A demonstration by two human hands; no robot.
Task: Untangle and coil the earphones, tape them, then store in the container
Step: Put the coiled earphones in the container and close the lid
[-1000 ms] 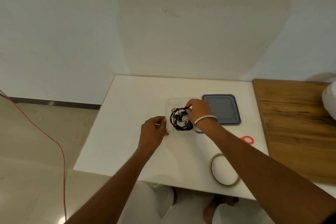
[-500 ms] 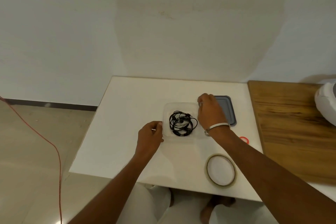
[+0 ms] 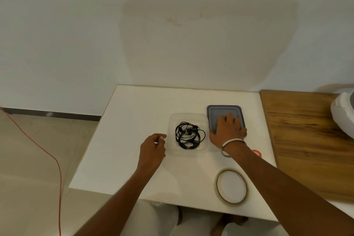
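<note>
Closure looks the step in hand. Mid-frame, the left hand (image 3: 152,149), loosely curled and empty, sits beside the clear container (image 3: 172,120) holding the coiled earphones (image 3: 188,135). Farther right, the right hand (image 3: 227,130) lies with fingers spread on the grey lid (image 3: 223,110), which likely needs gripping and seating next.

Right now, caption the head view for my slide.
Coiled earphones lie in the clear container; right hand rests on the grey lid, left hand beside it.
</note>
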